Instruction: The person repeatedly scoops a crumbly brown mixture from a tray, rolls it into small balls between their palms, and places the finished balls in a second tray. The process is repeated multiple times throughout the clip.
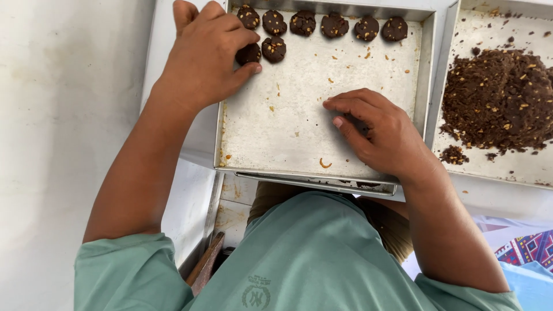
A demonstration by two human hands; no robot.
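A metal baking tray lies in front of me. Several dark chocolate cookie rounds speckled with nut bits line its far edge, with two more starting a second row. My left hand rests at the tray's far left corner, fingers curled around one dark round on the tray. My right hand is over the tray's right side, fingers curled inward, seemingly working a small piece of dough that is mostly hidden.
A second tray to the right holds a heap of dark crumbly dough with nut bits. Crumbs dot both trays. A white surface lies to the left, patterned cloth at lower right.
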